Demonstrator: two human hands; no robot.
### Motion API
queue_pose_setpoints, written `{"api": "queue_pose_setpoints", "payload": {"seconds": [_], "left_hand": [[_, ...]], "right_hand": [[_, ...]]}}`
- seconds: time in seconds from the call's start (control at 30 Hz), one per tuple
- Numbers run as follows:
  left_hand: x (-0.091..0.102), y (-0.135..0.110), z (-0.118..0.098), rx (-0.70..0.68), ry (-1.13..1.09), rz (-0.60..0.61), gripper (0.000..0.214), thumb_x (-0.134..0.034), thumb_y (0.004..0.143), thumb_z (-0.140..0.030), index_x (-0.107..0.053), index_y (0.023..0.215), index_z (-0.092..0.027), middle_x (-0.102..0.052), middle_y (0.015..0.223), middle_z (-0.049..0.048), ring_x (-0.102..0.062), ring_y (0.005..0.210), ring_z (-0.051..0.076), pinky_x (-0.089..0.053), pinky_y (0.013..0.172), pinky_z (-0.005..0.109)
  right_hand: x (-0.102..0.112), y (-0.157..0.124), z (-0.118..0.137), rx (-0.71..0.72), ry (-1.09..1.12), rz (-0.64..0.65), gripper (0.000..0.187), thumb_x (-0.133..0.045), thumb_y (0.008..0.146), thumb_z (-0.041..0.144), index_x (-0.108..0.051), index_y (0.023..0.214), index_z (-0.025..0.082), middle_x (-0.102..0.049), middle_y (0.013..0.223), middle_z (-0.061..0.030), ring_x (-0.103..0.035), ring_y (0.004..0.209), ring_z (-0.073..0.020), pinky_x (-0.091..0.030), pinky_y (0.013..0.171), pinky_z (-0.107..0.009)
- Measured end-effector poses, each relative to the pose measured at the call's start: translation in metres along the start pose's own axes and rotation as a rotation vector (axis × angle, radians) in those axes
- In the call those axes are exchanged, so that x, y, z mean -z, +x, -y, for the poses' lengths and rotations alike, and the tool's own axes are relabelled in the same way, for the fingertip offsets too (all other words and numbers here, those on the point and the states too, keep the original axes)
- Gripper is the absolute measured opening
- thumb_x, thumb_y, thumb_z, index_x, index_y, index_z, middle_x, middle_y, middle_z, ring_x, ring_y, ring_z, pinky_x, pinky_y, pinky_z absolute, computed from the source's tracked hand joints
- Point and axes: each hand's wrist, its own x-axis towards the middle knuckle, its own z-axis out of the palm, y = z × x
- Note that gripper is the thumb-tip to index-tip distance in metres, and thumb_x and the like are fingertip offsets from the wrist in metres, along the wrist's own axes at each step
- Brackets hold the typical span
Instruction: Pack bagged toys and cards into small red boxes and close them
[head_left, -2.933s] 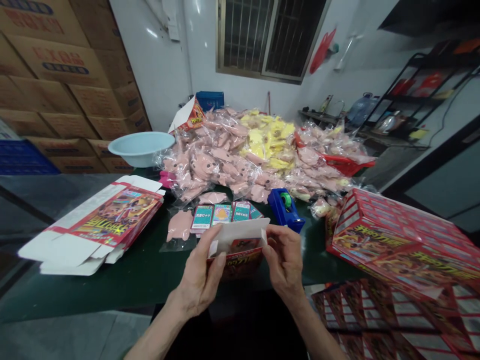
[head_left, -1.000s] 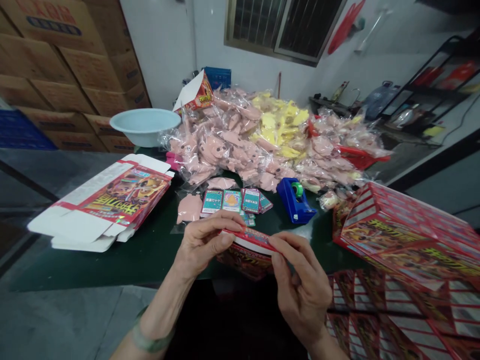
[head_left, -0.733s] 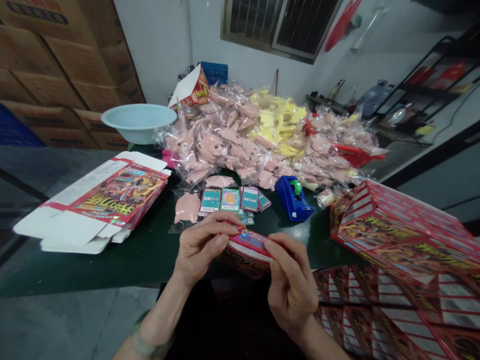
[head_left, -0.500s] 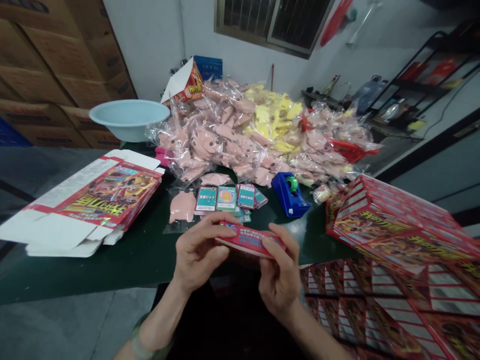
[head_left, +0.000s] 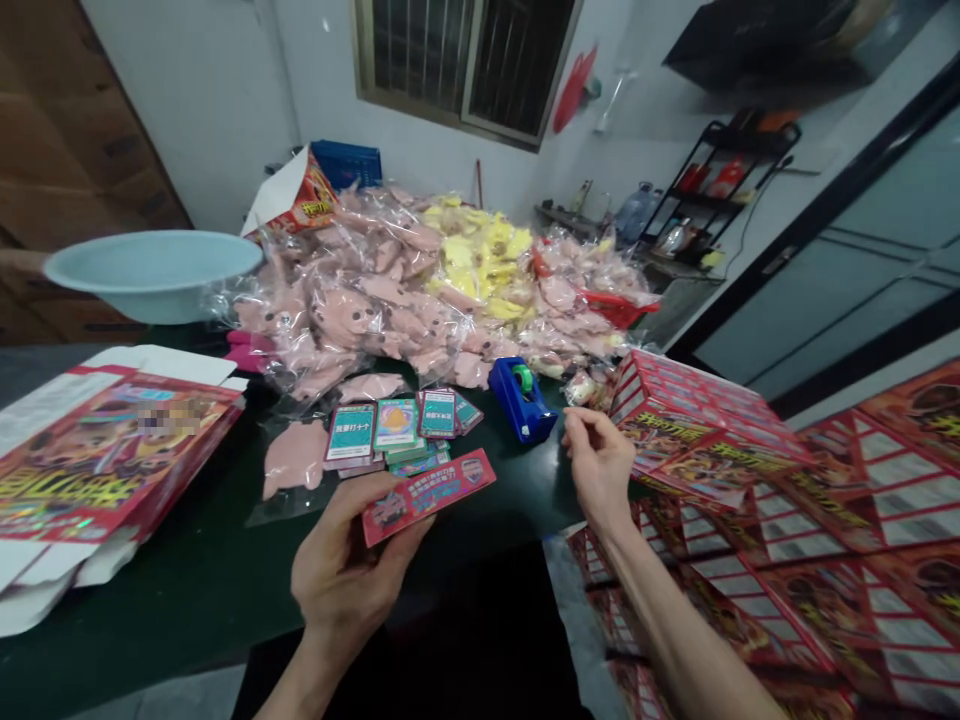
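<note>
My left hand (head_left: 345, 575) grips a small closed red printed box (head_left: 429, 493) by its near end, holding it above the dark green table (head_left: 187, 590). My right hand (head_left: 600, 462) has nothing in it and hovers with loosely curled fingers between a blue tape dispenser (head_left: 521, 398) and a stack of red boxes (head_left: 690, 430). Just beyond the held box lie several teal and pink cards (head_left: 397, 425) and a pink toy in a clear bag (head_left: 292, 455).
A big heap of bagged pink and yellow toys (head_left: 420, 290) fills the table's back. A light blue basin (head_left: 150, 275) sits at the left, above flat printed cartons (head_left: 97, 470). Rows of finished red boxes (head_left: 825, 580) cover the right side.
Both hands were closing the box's flap; now my right hand has let go and moved right toward the tape dispenser. My left hand alone keeps the closed box. The view swung right.
</note>
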Motion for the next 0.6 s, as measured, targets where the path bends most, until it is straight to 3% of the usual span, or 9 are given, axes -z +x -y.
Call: {"api": "queue_pose_setpoints", "payload": {"seconds": [0.07,0.17,0.33,0.47,0.6], "left_hand": [[-0.003,-0.003,0.004,0.009,0.01,0.014,0.043,-0.075,0.063,-0.005,-0.058,0.102,-0.015,-0.064,0.088,0.0006,-0.062,0.078,0.011,-0.051,0.071,0.018],[-0.004,-0.005,0.009,0.006,-0.003,0.023,0.044,-0.074,0.064,-0.005,-0.057,0.103,-0.016,-0.064,0.089,0.0007,-0.062,0.078,0.011,-0.051,0.071,0.019],[-0.005,-0.005,0.01,0.005,0.017,0.028,0.043,-0.074,0.066,-0.008,-0.057,0.104,-0.017,-0.064,0.091,0.0009,-0.061,0.08,0.011,-0.05,0.072,0.019],[-0.005,-0.004,0.014,0.017,0.013,0.024,0.042,-0.074,0.067,-0.01,-0.057,0.104,-0.017,-0.063,0.09,0.0003,-0.06,0.084,0.012,-0.05,0.074,0.02],[-0.005,-0.004,0.017,0.019,0.001,0.023,0.042,-0.074,0.066,-0.009,-0.057,0.104,-0.017,-0.063,0.09,-0.0002,-0.059,0.083,0.011,-0.048,0.074,0.019]], "right_hand": [[0.004,0.029,-0.022,-0.065,-0.055,0.042,0.022,-0.052,0.081,0.033,-0.064,0.082,0.013,-0.061,0.076,-0.005,-0.056,0.072,-0.0174,-0.046,0.067,-0.031],[0.0,0.06,-0.036,-0.18,-0.121,0.233,0.014,-0.061,0.079,0.026,-0.063,0.075,0.013,-0.062,0.073,-0.0019,-0.058,0.072,-0.0157,-0.048,0.068,-0.03],[-0.009,0.081,-0.022,-0.47,-0.221,0.463,0.022,-0.056,0.087,0.03,-0.059,0.101,0.013,-0.062,0.099,-0.0035,-0.061,0.083,-0.0156,-0.052,0.072,-0.033],[-0.01,0.087,-0.01,-0.655,-0.215,0.472,0.028,-0.055,0.088,0.03,-0.056,0.111,0.015,-0.059,0.11,-0.0069,-0.06,0.093,-0.018,-0.052,0.078,-0.037],[-0.018,0.087,-0.008,-0.779,-0.093,0.375,0.031,-0.054,0.088,0.031,-0.054,0.115,0.015,-0.057,0.114,-0.0078,-0.059,0.096,-0.0191,-0.051,0.08,-0.039]]}}
